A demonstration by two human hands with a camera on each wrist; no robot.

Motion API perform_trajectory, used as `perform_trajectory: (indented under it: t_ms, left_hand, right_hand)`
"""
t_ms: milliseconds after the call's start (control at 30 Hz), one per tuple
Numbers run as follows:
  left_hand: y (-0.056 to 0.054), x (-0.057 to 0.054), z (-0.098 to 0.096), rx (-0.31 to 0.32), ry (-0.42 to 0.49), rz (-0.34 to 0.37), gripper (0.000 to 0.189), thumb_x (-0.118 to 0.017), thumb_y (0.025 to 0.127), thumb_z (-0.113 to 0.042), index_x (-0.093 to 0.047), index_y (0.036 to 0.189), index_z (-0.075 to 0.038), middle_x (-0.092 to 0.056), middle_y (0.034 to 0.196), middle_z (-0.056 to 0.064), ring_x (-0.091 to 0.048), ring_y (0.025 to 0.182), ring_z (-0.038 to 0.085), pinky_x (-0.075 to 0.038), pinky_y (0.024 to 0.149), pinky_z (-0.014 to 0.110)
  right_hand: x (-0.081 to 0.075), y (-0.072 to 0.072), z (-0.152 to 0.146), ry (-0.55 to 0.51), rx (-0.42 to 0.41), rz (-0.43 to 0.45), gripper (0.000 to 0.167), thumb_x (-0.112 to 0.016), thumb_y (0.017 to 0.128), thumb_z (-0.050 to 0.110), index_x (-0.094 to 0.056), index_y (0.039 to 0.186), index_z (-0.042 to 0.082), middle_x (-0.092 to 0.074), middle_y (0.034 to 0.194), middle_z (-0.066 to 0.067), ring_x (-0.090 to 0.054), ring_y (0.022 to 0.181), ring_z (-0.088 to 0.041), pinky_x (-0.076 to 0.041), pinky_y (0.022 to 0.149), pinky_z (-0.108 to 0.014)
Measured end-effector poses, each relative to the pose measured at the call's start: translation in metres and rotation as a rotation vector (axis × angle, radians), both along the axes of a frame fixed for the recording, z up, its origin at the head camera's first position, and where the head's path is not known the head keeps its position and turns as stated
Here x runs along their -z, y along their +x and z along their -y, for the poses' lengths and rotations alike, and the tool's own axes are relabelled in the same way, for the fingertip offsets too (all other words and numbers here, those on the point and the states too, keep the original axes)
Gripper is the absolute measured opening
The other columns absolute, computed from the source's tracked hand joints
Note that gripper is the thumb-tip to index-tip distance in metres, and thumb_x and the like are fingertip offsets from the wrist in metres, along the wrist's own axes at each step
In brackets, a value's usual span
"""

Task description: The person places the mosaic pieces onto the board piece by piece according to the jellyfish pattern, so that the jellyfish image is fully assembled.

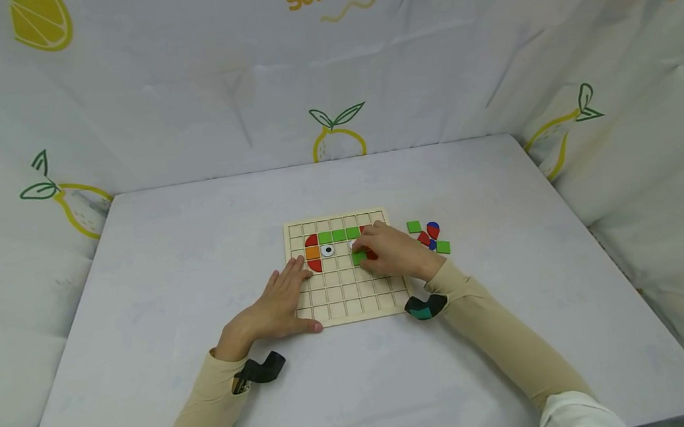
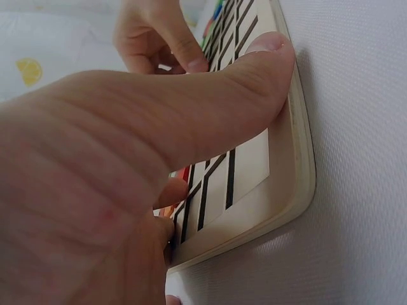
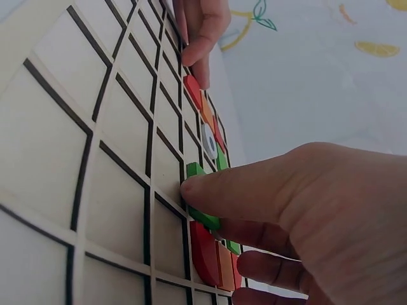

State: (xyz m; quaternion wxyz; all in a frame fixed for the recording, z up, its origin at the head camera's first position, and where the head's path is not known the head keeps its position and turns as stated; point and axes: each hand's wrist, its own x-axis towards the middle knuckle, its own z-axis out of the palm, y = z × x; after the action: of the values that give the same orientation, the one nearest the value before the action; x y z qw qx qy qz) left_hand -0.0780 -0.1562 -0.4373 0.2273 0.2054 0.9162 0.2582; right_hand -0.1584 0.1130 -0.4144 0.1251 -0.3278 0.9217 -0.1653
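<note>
A pale wooden grid board (image 1: 337,310) lies on the table. My left hand (image 1: 279,300) rests at its left side, fingers spread over the left edge and the thumb on the near edge. With my right hand (image 1: 393,249) I pinch a green square tile (image 3: 202,216) over a cell at the right of the pattern; the thumb presses its near side, and the other fingers are partly hidden behind. On the board sit red quarter-round tiles (image 1: 314,266), an orange tile (image 1: 312,252), a round eye tile (image 1: 327,250) and a row of green squares (image 1: 338,235).
Right of the board lie several loose pieces: a green square (image 1: 414,227), another green square tile (image 1: 443,247), a red-and-blue drop-shaped piece (image 1: 433,229) and a red piece (image 1: 424,239). The white table (image 1: 201,236) meets a lemon-printed curtain (image 1: 191,105) at the back.
</note>
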Motion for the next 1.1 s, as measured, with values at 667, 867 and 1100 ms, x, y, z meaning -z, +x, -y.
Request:
perform_trajectory:
  t_ms: [667,867,1100]
  left_hand:
    - [0.0009,-0.0014,-0.0002,0.0,0.012,0.001,0.099,-0.084,0.081,-0.042,-0.03,0.152,-0.001,-0.001,0.171,0.02,0.002,0.16,0.036,-0.003,0.127,0.061]
    - [0.0009,-0.0019,-0.0003,0.001,0.013,0.001,0.099,-0.084,0.081,-0.042,-0.029,0.152,-0.001,0.0,0.171,0.019,0.002,0.16,0.036,-0.003,0.127,0.061]
    - [0.0011,-0.0023,-0.0004,-0.003,0.012,0.007,0.099,-0.084,0.081,-0.042,-0.029,0.153,-0.001,-0.001,0.171,0.019,0.002,0.16,0.036,-0.002,0.127,0.061]
  right_hand:
    - [0.0007,0.0003,-0.0003,0.021,-0.001,-0.007,0.03,-0.075,0.091,0.025,-0.074,0.119,0.013,-0.069,0.12,-0.004,-0.052,0.101,-0.02,-0.05,0.084,-0.031]
    - [-0.0003,0.001,-0.0002,0.021,0.007,0.011,0.031,-0.075,0.091,0.025,-0.073,0.12,0.012,-0.069,0.121,-0.005,-0.053,0.105,-0.022,-0.051,0.088,-0.034]
    - [-0.0036,-0.0017,-0.0036,-0.027,0.017,0.05,0.03,-0.073,0.093,0.024,-0.073,0.121,0.012,-0.071,0.12,-0.002,-0.054,0.106,-0.021,-0.051,0.089,-0.034]
